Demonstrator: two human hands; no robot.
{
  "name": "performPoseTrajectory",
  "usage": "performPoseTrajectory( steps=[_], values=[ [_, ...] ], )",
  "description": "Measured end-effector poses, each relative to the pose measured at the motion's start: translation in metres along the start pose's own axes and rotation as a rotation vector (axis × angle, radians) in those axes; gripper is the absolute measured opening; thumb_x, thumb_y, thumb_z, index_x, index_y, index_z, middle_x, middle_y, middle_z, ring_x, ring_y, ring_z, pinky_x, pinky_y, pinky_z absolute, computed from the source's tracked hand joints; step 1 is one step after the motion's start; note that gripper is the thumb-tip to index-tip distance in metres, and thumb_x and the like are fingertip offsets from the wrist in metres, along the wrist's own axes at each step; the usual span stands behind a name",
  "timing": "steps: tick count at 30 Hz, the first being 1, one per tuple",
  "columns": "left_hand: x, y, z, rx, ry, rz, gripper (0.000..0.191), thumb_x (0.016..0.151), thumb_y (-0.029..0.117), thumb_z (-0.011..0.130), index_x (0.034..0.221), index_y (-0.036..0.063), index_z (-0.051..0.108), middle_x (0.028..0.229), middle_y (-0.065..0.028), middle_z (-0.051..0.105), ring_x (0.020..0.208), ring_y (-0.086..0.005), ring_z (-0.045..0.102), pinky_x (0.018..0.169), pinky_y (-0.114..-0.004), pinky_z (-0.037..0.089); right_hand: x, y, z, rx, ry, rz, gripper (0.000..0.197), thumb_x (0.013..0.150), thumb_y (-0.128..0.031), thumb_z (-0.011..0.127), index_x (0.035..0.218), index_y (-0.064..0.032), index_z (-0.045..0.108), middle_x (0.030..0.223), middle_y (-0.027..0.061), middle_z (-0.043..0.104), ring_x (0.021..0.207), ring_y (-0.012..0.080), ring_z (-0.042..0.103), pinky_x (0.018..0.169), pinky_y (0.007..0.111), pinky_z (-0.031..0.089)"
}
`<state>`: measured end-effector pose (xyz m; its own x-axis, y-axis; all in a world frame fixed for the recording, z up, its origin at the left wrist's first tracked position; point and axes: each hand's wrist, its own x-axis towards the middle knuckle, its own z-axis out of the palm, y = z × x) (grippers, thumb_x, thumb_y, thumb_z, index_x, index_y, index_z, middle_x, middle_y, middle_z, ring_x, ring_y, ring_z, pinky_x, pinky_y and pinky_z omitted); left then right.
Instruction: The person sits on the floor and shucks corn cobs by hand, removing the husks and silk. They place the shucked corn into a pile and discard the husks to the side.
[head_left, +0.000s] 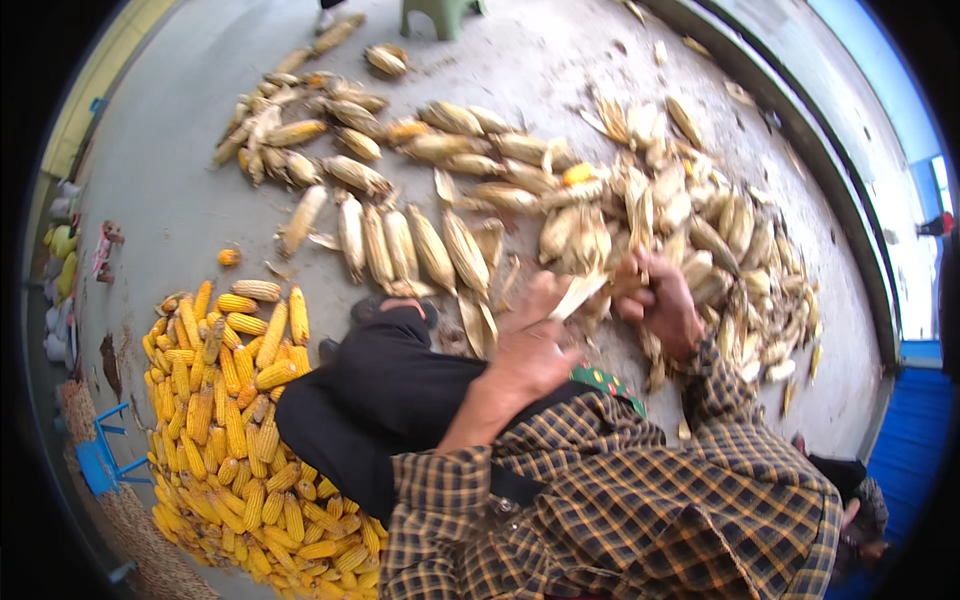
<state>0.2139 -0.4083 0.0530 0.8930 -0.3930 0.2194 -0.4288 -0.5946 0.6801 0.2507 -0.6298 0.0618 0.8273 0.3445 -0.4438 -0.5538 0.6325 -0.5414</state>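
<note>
Both hands work close together in front of my lap, slightly blurred. In my left hand (532, 341) is a pale strip of dry corn husk (581, 294), which slants up toward the other hand. My right hand (664, 304) is closed around gathered husk leaves (639, 262), just to the right of the strip. Directly beyond the hands lie corn ears in husk (577, 234), with their leaves pointing toward me. How the strip joins these leaves is hidden by the fingers.
Husked yellow corn cobs (225, 435) are heaped at my left. Unhusked ears (757, 240) pile up at the right, and more ears in husk (427, 244) lie ahead. A green stool (442, 16) stands at the far side, a blue chair (97, 457) at far left.
</note>
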Motion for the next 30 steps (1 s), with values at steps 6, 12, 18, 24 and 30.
performPoseTrajectory(
  steps=[6,12,18,24,30],
  values=[
    [0.005,-0.013,0.031,-0.81,-0.047,-0.155,0.046,0.079,-0.007,0.061,0.124,0.0047,0.055,0.1,-0.0017,0.069,0.084,-0.0086,0.062,0.079,-0.024,0.05,-0.011,0.019,0.072,-0.066,-0.114,0.013,0.028,0.099,-0.029,0.045,0.081,-0.0079,0.051,0.061,-0.0033,0.038,0.046,0.0072,0.028,0.044,0.026,0.029],
    [0.01,-0.029,0.019,-0.686,0.109,-0.577,0.026,0.08,0.011,0.068,0.104,0.0054,0.062,0.084,0.0029,0.064,0.074,-0.0068,0.06,0.059,-0.025,0.05,0.018,0.027,0.107,-0.05,-0.17,-0.013,0.028,0.097,-0.022,0.049,0.115,-0.001,0.052,0.1,0.0084,0.06,0.073,0.0153,0.054,0.067,0.033,0.048],
    [0.012,-0.042,0.007,-1.377,0.495,-0.68,0.028,0.085,0.031,0.07,0.098,0.0079,0.061,0.083,0.0019,0.061,0.062,-0.0069,0.059,0.05,-0.023,0.048,0.009,0.015,0.102,-0.558,0.076,-0.416,0.042,0.093,-0.015,0.054,0.131,0.0011,0.047,0.119,0.011,0.058,0.087,0.015,0.06,0.07,0.028,0.052],
    [0.014,-0.037,0.0,-1.322,0.522,-0.784,0.038,0.083,0.041,0.071,0.091,0.0056,0.06,0.066,0.0009,0.059,0.048,-0.0063,0.051,0.042,-0.023,0.039,0.007,0.023,0.066,-1.607,0.173,-0.467,0.057,0.08,-0.034,0.069,0.127,-0.0055,0.054,0.128,0.0187,0.048,0.114,0.0276,0.049,0.097,0.043,0.043],
    [0.012,-0.037,0.004,-1.023,0.505,-0.686,0.04,0.084,0.042,0.069,0.089,0.0031,0.061,0.08,0.001,0.059,0.075,-0.008,0.052,0.067,-0.023,0.042,-0.006,0.036,0.063,-1.303,-0.122,-0.2,0.061,0.08,-0.033,0.073,0.123,0.0037,0.051,0.107,0.0087,0.058,0.092,0.0181,0.056,0.082,0.028,0.047]
  ],
)
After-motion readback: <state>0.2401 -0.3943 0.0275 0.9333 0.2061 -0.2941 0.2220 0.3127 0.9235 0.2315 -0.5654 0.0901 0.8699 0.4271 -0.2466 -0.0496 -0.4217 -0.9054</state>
